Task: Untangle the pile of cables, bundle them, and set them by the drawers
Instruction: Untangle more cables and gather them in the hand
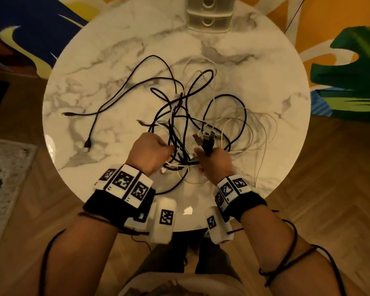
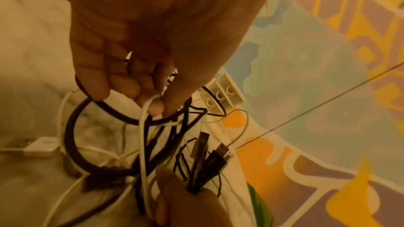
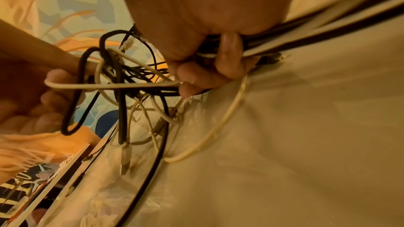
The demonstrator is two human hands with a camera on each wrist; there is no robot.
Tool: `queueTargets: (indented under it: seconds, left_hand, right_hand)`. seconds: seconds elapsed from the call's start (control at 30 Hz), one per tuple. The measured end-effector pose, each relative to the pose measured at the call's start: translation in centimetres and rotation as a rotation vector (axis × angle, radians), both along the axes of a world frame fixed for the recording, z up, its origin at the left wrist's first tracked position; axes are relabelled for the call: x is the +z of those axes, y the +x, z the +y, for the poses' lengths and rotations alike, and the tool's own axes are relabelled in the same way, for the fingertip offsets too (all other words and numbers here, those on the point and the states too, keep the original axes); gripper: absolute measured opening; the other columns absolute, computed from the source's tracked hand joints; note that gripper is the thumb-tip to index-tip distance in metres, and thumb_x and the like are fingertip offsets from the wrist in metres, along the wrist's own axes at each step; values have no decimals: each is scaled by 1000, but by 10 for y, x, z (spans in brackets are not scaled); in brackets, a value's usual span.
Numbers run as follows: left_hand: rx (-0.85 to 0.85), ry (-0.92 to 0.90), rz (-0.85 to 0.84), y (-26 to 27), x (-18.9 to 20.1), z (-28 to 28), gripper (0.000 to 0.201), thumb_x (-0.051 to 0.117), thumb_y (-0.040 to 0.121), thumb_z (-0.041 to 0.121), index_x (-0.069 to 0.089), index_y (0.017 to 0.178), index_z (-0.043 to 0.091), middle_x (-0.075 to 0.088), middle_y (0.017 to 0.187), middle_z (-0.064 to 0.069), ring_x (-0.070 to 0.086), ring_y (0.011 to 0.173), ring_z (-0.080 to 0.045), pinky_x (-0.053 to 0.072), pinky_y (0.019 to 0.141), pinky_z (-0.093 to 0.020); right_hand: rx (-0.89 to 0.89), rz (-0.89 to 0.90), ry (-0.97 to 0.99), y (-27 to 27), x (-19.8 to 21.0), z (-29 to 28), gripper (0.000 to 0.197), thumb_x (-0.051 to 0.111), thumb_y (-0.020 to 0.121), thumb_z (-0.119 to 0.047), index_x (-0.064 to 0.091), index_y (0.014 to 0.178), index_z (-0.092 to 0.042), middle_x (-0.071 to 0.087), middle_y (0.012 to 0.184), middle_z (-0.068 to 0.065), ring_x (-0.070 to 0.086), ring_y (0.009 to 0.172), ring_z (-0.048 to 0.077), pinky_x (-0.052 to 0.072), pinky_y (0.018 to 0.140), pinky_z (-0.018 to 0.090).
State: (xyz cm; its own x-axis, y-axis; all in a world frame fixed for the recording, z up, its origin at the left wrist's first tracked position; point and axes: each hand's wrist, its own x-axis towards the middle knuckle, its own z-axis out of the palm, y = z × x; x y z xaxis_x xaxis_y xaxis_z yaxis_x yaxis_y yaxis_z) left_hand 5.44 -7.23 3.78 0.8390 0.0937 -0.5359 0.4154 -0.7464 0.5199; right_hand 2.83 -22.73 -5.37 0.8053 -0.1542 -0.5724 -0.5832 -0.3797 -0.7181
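Tangled black and white cables (image 1: 186,116) piled on near half of table, some strands lifted, plug ends bunched upright. One black cable (image 1: 115,99) trailing left. White drawers (image 1: 209,16) at far edge, well apart.

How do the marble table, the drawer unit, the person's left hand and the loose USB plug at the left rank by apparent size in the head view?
1. marble table
2. left hand and drawer unit: these look about alike; the hand is nearer the camera and the unit is cropped at the top edge, so I leave them unranked.
3. USB plug, smallest.
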Motion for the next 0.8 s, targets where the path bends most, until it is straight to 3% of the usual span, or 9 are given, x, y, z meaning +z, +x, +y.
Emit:
queueTargets:
  seconds: [0.07, 0.17, 0.23, 0.33, 0.47, 0.57, 0.63, 0.7, 0.8]
  left_hand:
    - [-57, 122, -41, 0, 2, -1, 28, 63, 80, 25, 65, 54, 15, 62, 56, 3, 55, 59, -15, 39, 57, -25]
    - [-78, 129, -100, -2, 1, -2, 23, 63, 80, 26, 65, 63, 12, 68, 67, 0, 62, 71, -18, 49, 67, -29]
    - [1, -48, -113, -6, 0, -3, 22, 64, 83, 24, 64, 67, 8, 69, 65, -1, 62, 67, -16, 49, 67, -29]
    - [232, -464, -27, -14, 5, -6, 21, 61, 89, 19, 63, 80, 0, 68, 66, -3, 58, 64, -11, 45, 68, -27]
    - [324, -778, 83, -27, 8, -8, 21, 51, 93, 23, 55, 73, 17, 73, 96, -3, 62, 92, -11, 38, 81, -31]
    - [323, -939, 74, -34, 7, -10, 21, 50, 88, 17, 44, 68, 16, 68, 111, -7, 60, 109, -10, 33, 95, -33]
    - [290, -1016, 83, -36, 6, -8, 21, 52, 84, 20, 43, 66, 12, 65, 104, -12, 61, 108, -12, 32, 96, -33]
    - [210, -917, 110, -33, 7, -6, 29, 49, 89, 29, 52, 69, 8, 67, 84, -8, 63, 92, -16, 37, 92, -33]
    - [134, -728, 151, -19, 12, -5, 37, 43, 97, 33, 68, 90, 6, 51, 55, -4, 51, 67, -24, 48, 74, -24]
  right_hand:
    - [-1, -3, 0, 0, -2, 1, 36, 58, 90, -41, 63, 66, -14, 62, 56, 4, 63, 56, 21, 50, 58, 32]
    - [17, 11, -12, 1, -2, 2, 39, 57, 88, -44, 64, 68, -11, 65, 63, 9, 66, 63, 28, 54, 66, 40]
    - [22, 14, -25, 1, -1, 3, 41, 57, 87, -46, 63, 66, -12, 66, 65, 12, 66, 66, 31, 54, 67, 42]
    - [7, 18, -24, 1, 1, 1, 43, 56, 89, -43, 58, 58, -14, 61, 58, 7, 62, 60, 27, 51, 64, 38]
    - [-35, 49, 39, 2, 3, 0, 41, 55, 92, -36, 57, 59, -11, 59, 52, 5, 54, 42, 15, 46, 52, 28]
    - [-50, 71, 68, 2, 6, 1, 38, 55, 93, -31, 57, 60, -11, 58, 51, 6, 51, 36, 11, 42, 44, 24]
    - [-40, 71, 38, 2, 6, 1, 38, 55, 92, -23, 56, 56, -11, 58, 47, 5, 55, 40, 15, 48, 50, 30]
    - [-14, 92, -20, 2, 8, 2, 34, 52, 87, -11, 54, 53, -13, 58, 49, 6, 61, 55, 26, 53, 63, 39]
    - [-13, 99, -24, 1, 9, 3, 32, 47, 84, -5, 55, 54, -10, 59, 49, 7, 59, 48, 23, 50, 55, 35]
